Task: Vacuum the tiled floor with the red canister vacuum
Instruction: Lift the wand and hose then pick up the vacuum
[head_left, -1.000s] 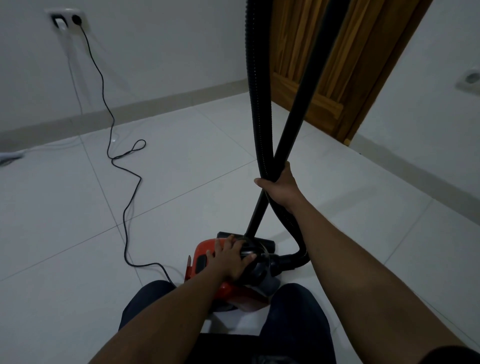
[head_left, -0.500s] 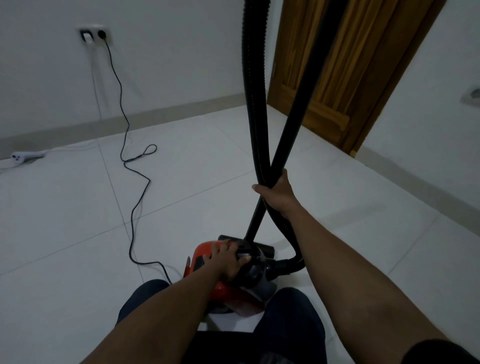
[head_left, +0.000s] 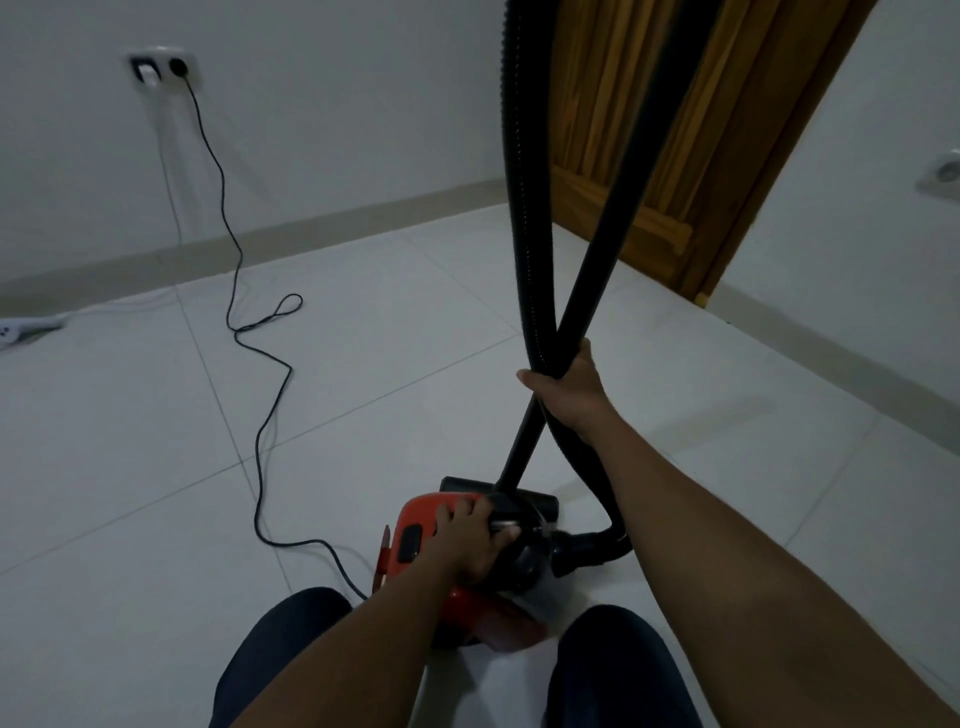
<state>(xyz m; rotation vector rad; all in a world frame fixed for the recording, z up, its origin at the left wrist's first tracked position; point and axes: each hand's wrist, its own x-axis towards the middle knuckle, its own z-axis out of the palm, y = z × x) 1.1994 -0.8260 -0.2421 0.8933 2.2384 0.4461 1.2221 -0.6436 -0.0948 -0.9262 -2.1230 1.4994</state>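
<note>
The red canister vacuum (head_left: 415, 535) sits on the pale tiled floor (head_left: 156, 467) just in front of my knees. My left hand (head_left: 475, 540) rests on top of it, fingers curled over its black handle. My right hand (head_left: 566, 387) is closed around both the black rigid wand (head_left: 623, 208) and the ribbed hose (head_left: 519, 182) where they cross. The wand runs down to the black floor head (head_left: 540, 501) behind the canister. The hose loops down into the canister's front (head_left: 587, 551).
The black power cord (head_left: 244, 322) snakes from the canister's left side across the floor up to a wall socket (head_left: 179, 65). A white power strip (head_left: 21, 327) lies at the far left by the skirting. A wooden door (head_left: 649, 130) stands at the back right.
The view has shifted a little, so the socket and cord appear further right. Both hands keep their holds; my left hand's fingers have curled further over the canister's handle.
</note>
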